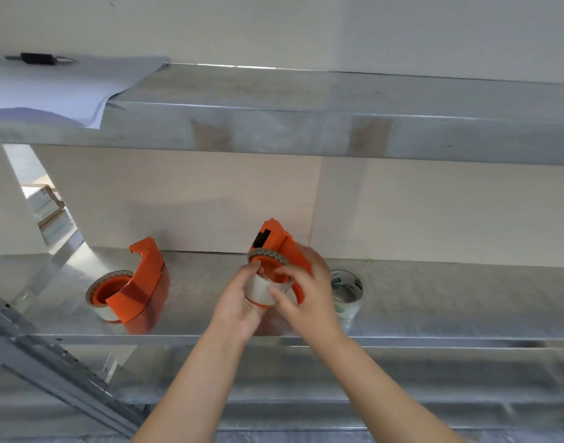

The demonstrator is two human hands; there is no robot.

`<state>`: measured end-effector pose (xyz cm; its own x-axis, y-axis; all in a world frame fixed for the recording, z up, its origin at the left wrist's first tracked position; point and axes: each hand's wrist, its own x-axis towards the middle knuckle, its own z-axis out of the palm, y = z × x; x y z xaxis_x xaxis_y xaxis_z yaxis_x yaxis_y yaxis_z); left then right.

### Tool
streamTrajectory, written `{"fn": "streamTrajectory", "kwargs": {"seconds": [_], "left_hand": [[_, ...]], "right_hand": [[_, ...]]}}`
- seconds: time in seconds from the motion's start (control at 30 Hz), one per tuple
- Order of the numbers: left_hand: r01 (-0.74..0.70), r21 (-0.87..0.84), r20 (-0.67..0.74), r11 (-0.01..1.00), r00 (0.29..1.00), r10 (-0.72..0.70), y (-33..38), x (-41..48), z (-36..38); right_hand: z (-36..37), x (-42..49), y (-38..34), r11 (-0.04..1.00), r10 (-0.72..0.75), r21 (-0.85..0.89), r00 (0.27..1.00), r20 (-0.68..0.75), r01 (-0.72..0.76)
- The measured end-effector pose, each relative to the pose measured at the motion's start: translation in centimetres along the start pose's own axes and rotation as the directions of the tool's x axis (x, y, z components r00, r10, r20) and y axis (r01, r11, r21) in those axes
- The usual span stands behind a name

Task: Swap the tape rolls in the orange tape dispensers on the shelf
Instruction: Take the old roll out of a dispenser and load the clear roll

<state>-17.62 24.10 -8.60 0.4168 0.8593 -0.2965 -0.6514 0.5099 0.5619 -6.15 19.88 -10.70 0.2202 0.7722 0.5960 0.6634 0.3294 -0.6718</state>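
Both your hands grip the clear tape roll [262, 290] in the right orange dispenser [279, 247] on the shelf [210, 338]: left hand [242, 302] cups it, right hand [303, 292] pinches its rim. Second dispenser [140, 282] stands well left; a spare roll [346, 290] sits just right.

I counted two orange plastic tape dispensers on the grey metal shelf [210, 282]: one [143, 282] left of my hands, one [279, 241] between them. There were three rolls of clear tape: one [106, 294] in the left dispenser, one [261, 290] in my fingers, one [346, 290] loose, just right of the second dispenser.
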Motion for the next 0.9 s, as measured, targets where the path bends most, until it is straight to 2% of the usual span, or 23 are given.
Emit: {"fn": "streamTrajectory", "kwargs": {"seconds": [0.07, 0.17, 0.23, 0.33, 0.5, 0.63, 0.77, 0.83, 0.9], "left_hand": [[-0.021, 0.0, 0.043, 1.0, 0.999, 0.021, -0.2, 0.1, 0.2], [-0.051, -0.001, 0.058, 0.999, 0.997, 0.051, -0.8, 0.6, 0.9], [-0.014, -0.026, 0.079, 1.0, 0.997, 0.016, -1.0, 0.8, 1.5], [0.05, -0.088, 0.042, 0.995, 0.998, -0.046, -1.4, 1.2, 1.9], [0.055, -0.135, -0.09, 0.989, 0.994, -0.068, -2.1, 1.8, 1.7], [-0.008, -0.179, -0.124, 0.984, 0.992, -0.015, -3.2, 2.1, 3.5], [-0.058, -0.243, -0.217, 0.968, 0.976, 0.004, -3.6, 2.8, 3.6], [-0.069, -0.272, -0.232, 0.96, 0.973, 0.004, -4.0, 3.1, 3.6], [-0.077, -0.281, -0.232, 0.957, 0.973, 0.01, -4.4, 3.2, 4.0]], "right_hand": [[0.1, 0.0, 0.1, 0.996, -0.073, -0.045, 0.997, 0.016, 0.074], [-0.6, 0.1, 0.7, 0.999, -0.015, -0.034, 0.999, 0.032, 0.017], [-1.3, 0.2, 1.0, 1.0, 0.021, -0.009, 1.0, 0.024, -0.021], [-2.2, 0.4, 1.1, 1.0, 0.028, 0.012, 1.0, 0.0, -0.028], [-2.9, 0.7, 0.5, 1.0, -0.003, 0.022, 1.0, -0.019, 0.003], [-5.4, 1.2, 1.2, 0.974, 0.159, 0.175, 0.982, -0.098, -0.14], [-8.4, 2.2, 2.4, 0.907, 0.348, 0.3, 0.926, -0.143, -0.295], [-10.1, 2.4, 3.6, 0.915, 0.367, 0.245, 0.913, -0.178, -0.32], [-11.7, 2.1, 5.3, 0.934, 0.356, 0.114, 0.91, -0.213, -0.338]]}}
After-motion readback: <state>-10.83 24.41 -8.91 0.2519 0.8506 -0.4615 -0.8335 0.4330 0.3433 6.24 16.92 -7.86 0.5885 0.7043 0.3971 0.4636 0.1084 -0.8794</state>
